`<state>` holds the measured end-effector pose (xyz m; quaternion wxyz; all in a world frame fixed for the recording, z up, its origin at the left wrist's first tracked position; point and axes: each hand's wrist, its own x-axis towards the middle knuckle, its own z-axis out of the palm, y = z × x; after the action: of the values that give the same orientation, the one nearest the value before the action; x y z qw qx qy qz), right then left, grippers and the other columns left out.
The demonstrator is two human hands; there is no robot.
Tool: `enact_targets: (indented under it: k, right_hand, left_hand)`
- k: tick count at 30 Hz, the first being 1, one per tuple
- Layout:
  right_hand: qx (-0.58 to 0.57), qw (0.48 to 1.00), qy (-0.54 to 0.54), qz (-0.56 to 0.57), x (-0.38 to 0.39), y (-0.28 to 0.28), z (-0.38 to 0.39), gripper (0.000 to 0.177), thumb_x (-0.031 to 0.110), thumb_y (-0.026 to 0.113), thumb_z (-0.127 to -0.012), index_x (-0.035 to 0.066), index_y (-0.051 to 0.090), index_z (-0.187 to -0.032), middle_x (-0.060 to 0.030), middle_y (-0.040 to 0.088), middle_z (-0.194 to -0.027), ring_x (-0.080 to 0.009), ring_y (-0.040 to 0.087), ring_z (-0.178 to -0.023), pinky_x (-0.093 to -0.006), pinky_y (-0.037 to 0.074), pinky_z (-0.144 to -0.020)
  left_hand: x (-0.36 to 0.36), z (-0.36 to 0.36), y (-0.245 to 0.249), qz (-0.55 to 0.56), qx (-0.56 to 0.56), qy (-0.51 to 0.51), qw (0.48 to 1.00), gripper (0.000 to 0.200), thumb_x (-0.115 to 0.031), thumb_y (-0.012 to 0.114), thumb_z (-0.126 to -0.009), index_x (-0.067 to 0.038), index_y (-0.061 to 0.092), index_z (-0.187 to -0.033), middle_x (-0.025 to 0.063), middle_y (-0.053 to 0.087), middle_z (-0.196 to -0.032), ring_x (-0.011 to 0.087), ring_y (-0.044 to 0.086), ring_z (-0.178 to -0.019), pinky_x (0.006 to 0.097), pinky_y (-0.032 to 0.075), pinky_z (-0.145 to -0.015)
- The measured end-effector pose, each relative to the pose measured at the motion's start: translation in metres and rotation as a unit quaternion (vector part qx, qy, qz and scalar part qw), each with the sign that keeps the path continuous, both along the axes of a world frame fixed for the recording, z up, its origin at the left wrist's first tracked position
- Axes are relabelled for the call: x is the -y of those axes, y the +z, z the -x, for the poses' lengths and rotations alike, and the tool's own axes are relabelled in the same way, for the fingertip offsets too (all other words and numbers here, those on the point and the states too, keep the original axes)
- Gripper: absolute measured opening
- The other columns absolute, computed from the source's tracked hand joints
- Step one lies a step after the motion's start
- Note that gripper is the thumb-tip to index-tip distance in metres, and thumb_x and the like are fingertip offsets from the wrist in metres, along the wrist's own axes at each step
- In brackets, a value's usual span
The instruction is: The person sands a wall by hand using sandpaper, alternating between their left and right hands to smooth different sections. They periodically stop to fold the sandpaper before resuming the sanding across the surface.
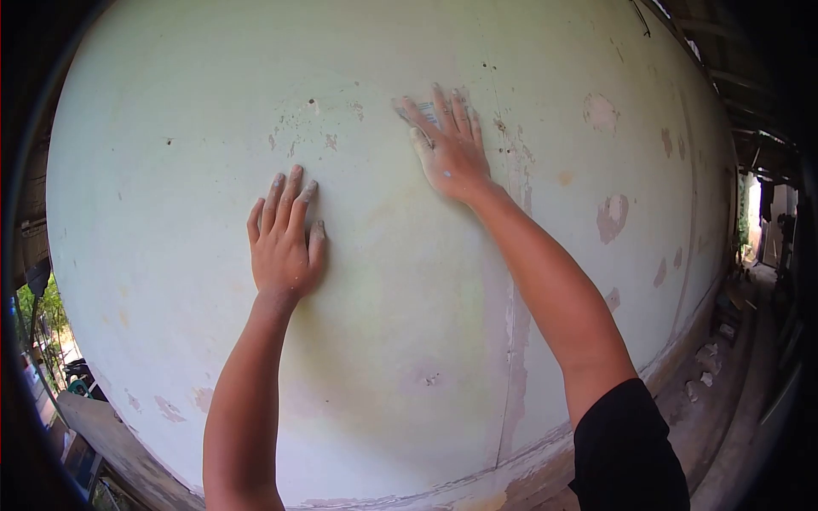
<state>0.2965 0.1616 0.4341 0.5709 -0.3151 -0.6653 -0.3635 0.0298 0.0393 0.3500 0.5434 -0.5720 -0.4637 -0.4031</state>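
A pale green wall [400, 281] with chipped, patchy paint fills most of the view. High on it, right of centre, my right hand [452, 149] presses a thin printed sheet [422, 111] flat against the surface; the sheet shows between and beside the fingers, which are spread and dusty. Lower and to the left, my left hand [286, 234] rests against the wall with fingers apart and nothing in it. Its fingertips are grey with dust. Small holes and flaked spots lie above my left hand, and a vertical crack runs down beside my right forearm.
Along the wall's foot at the right lie white chunks of debris [707, 359] on a narrow floor strip. A roof structure [724, 51] hangs over the upper right. Foliage [53, 315] and assorted items show at the lower left, by a low ledge [98, 422].
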Motion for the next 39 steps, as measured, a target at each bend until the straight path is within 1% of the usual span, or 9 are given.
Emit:
enact_targets:
  k: [4, 6, 9, 17, 23, 27, 31, 34, 39]
  right_hand:
    - [0.159, 0.987, 0.004, -0.007, 0.033, -0.069, 0.016, 0.055, 0.034, 0.042, -0.116, 0.05, 0.03, -0.168, -0.0057, 0.016, -0.181, -0.0355, 0.01, -0.167, -0.0564, 0.008, -0.135]
    - [0.32, 0.947, -0.008, 0.02, 0.042, -0.111, 0.001, 0.051, 0.039, 0.047, -0.115, 0.049, 0.041, -0.164, -0.0014, 0.016, -0.182, -0.0309, 0.01, -0.168, -0.0548, 0.009, -0.135]
    - [0.307, 0.94, -0.025, 0.148, 0.039, -0.093, -0.038, 0.05, 0.039, 0.045, -0.115, 0.048, 0.041, -0.164, 0.0013, 0.015, -0.182, -0.028, 0.008, -0.168, -0.0544, 0.009, -0.135]
    - [-0.035, 0.999, -0.019, 0.032, -0.001, 0.017, 0.004, 0.053, 0.042, 0.036, -0.117, 0.048, 0.029, -0.169, -0.0036, 0.012, -0.182, -0.0321, 0.008, -0.168, -0.0548, 0.009, -0.135]
    - [0.312, 0.949, -0.001, 0.046, 0.051, -0.114, 0.024, 0.055, 0.039, 0.05, -0.113, 0.051, 0.036, -0.165, -0.001, 0.016, -0.182, -0.033, 0.015, -0.167, -0.0562, 0.012, -0.136]
    - [0.262, 0.96, -0.052, 0.084, 0.041, -0.085, -0.013, 0.051, 0.043, 0.044, -0.115, 0.051, 0.035, -0.165, 0.006, 0.02, -0.18, -0.0256, 0.015, -0.166, -0.0475, 0.014, -0.137]
    - [0.026, 0.995, -0.003, 0.091, 0.003, -0.003, -0.028, 0.052, 0.044, 0.037, -0.117, 0.048, 0.03, -0.168, 0.0014, 0.015, -0.182, -0.0285, 0.01, -0.168, -0.0484, 0.012, -0.137]
    - [-0.05, 0.997, -0.011, 0.057, -0.003, 0.025, -0.009, 0.054, 0.046, 0.036, -0.116, 0.047, 0.025, -0.17, -0.0035, 0.01, -0.182, -0.0322, 0.007, -0.168, -0.0506, 0.01, -0.136]
    - [0.228, 0.972, -0.019, 0.059, 0.045, -0.081, 0.024, 0.063, 0.036, 0.048, -0.114, 0.047, 0.023, -0.17, -0.0077, 0.009, -0.182, -0.0375, 0.007, -0.167, -0.0557, 0.012, -0.135]
  left_hand:
    - [0.001, 0.008, -0.004, 0.015, 0.008, -0.005, 1.0, 0.06, -0.023, 0.053, -0.097, -0.02, 0.05, -0.157, -0.0009, 0.034, -0.176, 0.0222, 0.028, -0.163, 0.0468, 0.016, -0.134]
    - [0.002, 0.012, -0.001, 0.035, 0.0, 0.01, 0.999, 0.062, -0.026, 0.054, -0.098, -0.024, 0.049, -0.159, -0.0013, 0.033, -0.177, 0.0227, 0.027, -0.164, 0.0474, 0.014, -0.135]
    - [0.004, 0.018, -0.002, -0.006, 0.038, 0.053, 0.998, 0.063, -0.028, 0.051, -0.1, -0.025, 0.045, -0.163, 0.0005, 0.031, -0.178, 0.0249, 0.023, -0.166, 0.0478, 0.009, -0.135]
    - [0.004, 0.021, -0.003, 0.014, 0.053, 0.06, 0.997, 0.068, -0.032, 0.051, -0.1, -0.028, 0.04, -0.167, -0.0008, 0.024, -0.18, 0.0246, 0.018, -0.167, 0.0484, 0.006, -0.136]
    - [0.003, 0.024, -0.006, -0.003, 0.045, 0.039, 0.998, 0.068, -0.03, 0.052, -0.099, -0.026, 0.042, -0.165, 0.0005, 0.027, -0.179, 0.0243, 0.019, -0.167, 0.049, 0.008, -0.136]
    - [0.004, 0.025, -0.005, 0.001, 0.045, 0.023, 0.999, 0.066, -0.032, 0.053, -0.098, -0.026, 0.044, -0.164, 0.0, 0.028, -0.179, 0.0235, 0.021, -0.166, 0.0489, 0.01, -0.135]
    - [0.002, 0.027, -0.008, -0.005, 0.038, 0.037, 0.999, 0.066, -0.033, 0.054, -0.098, -0.027, 0.045, -0.163, -0.0007, 0.028, -0.179, 0.0229, 0.022, -0.166, 0.0491, 0.012, -0.135]
    - [0.002, 0.027, -0.009, -0.006, 0.034, 0.039, 0.999, 0.065, -0.032, 0.055, -0.098, -0.026, 0.046, -0.162, -0.0006, 0.029, -0.179, 0.0231, 0.022, -0.166, 0.0493, 0.013, -0.134]
    - [0.005, 0.027, -0.009, -0.006, 0.037, 0.027, 0.999, 0.065, -0.031, 0.056, -0.097, -0.025, 0.047, -0.162, -0.0007, 0.03, -0.178, 0.0226, 0.024, -0.165, 0.0492, 0.014, -0.134]
